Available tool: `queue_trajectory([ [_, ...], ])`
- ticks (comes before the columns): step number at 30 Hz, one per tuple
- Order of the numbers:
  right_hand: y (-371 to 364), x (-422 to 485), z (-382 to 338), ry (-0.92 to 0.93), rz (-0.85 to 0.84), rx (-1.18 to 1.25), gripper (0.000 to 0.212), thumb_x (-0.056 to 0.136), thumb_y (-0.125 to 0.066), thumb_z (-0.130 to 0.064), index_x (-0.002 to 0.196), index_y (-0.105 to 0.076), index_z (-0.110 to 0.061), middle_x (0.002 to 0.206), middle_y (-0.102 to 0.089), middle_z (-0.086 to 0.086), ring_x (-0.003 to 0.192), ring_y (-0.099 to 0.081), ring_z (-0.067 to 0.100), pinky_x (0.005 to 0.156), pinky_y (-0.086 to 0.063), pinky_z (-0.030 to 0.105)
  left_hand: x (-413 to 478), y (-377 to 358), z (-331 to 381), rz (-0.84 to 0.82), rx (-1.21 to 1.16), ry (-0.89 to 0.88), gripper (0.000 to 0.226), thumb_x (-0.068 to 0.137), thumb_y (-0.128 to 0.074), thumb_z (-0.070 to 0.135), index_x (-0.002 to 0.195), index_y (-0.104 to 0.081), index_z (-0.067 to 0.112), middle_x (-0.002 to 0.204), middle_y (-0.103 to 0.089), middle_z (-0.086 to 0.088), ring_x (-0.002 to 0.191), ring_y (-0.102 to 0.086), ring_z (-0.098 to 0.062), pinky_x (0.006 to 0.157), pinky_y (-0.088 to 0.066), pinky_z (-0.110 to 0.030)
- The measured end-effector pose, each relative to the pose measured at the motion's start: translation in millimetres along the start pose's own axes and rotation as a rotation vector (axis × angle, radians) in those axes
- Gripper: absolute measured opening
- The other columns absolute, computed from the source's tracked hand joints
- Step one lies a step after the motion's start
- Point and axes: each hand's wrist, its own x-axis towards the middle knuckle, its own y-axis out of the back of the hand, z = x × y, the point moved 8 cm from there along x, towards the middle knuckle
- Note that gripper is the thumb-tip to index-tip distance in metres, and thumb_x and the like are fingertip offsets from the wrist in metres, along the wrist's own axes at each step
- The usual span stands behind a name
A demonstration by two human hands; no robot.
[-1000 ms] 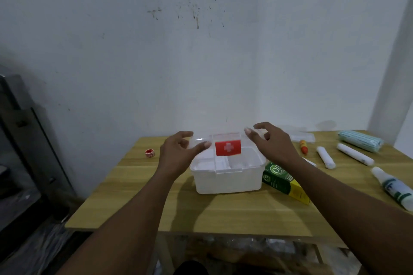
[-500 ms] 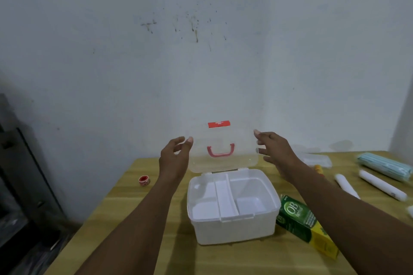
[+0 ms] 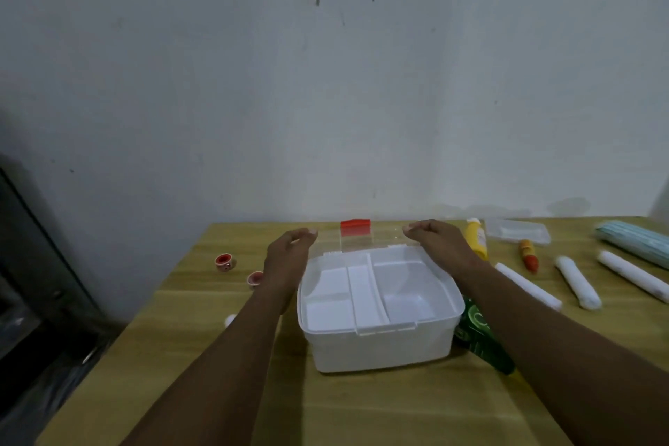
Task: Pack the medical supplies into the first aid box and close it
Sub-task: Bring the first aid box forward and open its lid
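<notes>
The white first aid box stands open in the middle of the wooden table, with a white divided tray inside. Its clear lid, with a red label at the far edge, is swung back behind the box. My left hand holds the lid's left side and my right hand holds its right side. A green and yellow carton lies against the box's right side, partly under my right forearm.
Two small red tape rolls lie at the left. On the right lie a yellow bottle, a clear flat case, an orange tube, three white bandage rolls and a pale green mask pack. The wall stands close behind.
The lid went from nearly shut to upright to laid back behind the box, with both hands following it. The view dropped closer to the table.
</notes>
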Motion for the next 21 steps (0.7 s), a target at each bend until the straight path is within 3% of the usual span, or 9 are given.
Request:
queue_trajectory([
  [3, 1, -1, 0, -0.020, -0.001, -0.024, 0.023, 0.088, -0.071, -0.025, 0.101, -0.073, -0.007, 0.104, -0.069, 0.005, 0.092, -0.060, 0.014, 0.081, -0.041, 0.026, -2, -1, -1, -0.041, 0.004, 0.010, 0.013, 0.090, -0.066, 0.040, 0.099, -0.068, 0.033, 0.115, -0.065, 0.004, 0.110, -0.059, -0.023, 0.097, -0.048, -0.041],
  [7, 7, -9, -5, -0.052, 0.014, -0.008, 0.033, 0.087, -0.071, -0.035, 0.110, -0.067, -0.011, 0.106, -0.064, 0.001, 0.093, -0.061, 0.019, 0.076, -0.049, 0.031, -8, 0, 2, -0.068, 0.032, 0.031, 0.048, 0.087, -0.065, 0.048, 0.129, -0.062, 0.024, 0.131, -0.060, -0.002, 0.116, -0.056, -0.026, 0.102, -0.046, -0.047],
  [11, 17, -27, -9, -0.056, 0.025, -0.025, 0.030, 0.090, -0.066, -0.043, 0.107, -0.062, -0.018, 0.095, -0.061, -0.007, 0.077, -0.059, 0.011, 0.058, -0.045, 0.027, -23, 12, 4, -0.055, 0.061, 0.047, 0.055, 0.078, -0.068, 0.060, 0.125, -0.060, 0.032, 0.118, -0.058, 0.004, 0.113, -0.056, -0.024, 0.106, -0.039, -0.053],
  [13, 23, -37, -11, -0.035, 0.045, -0.042, 0.030, 0.091, -0.064, -0.042, 0.106, -0.063, -0.016, 0.096, -0.062, -0.007, 0.080, -0.060, 0.012, 0.062, -0.049, 0.029, -34, 17, 4, -0.056, 0.061, 0.041, 0.054, 0.086, -0.068, 0.049, 0.132, -0.055, 0.024, 0.116, -0.055, 0.002, 0.108, -0.058, -0.023, 0.099, -0.048, -0.048],
  [17, 34, -61, -13, 0.030, 0.114, -0.120, 0.022, 0.089, -0.063, -0.037, 0.095, -0.069, -0.017, 0.100, -0.068, 0.001, 0.095, -0.065, 0.025, 0.086, -0.056, 0.044, -61, 26, 1, -0.033, 0.097, 0.015, 0.047, 0.089, -0.068, 0.040, 0.130, -0.056, 0.021, 0.115, -0.060, -0.004, 0.103, -0.060, -0.023, 0.084, -0.057, -0.044],
  [21, 36, -86, -5, 0.057, 0.142, -0.159, 0.013, 0.092, -0.060, -0.028, 0.097, -0.069, -0.020, 0.095, -0.068, -0.002, 0.093, -0.063, 0.021, 0.087, -0.052, 0.040, -83, 24, -7, -0.048, 0.089, 0.006, 0.034, 0.092, -0.065, 0.029, 0.124, -0.059, 0.021, 0.113, -0.064, -0.004, 0.099, -0.063, -0.020, 0.082, -0.059, -0.043],
])
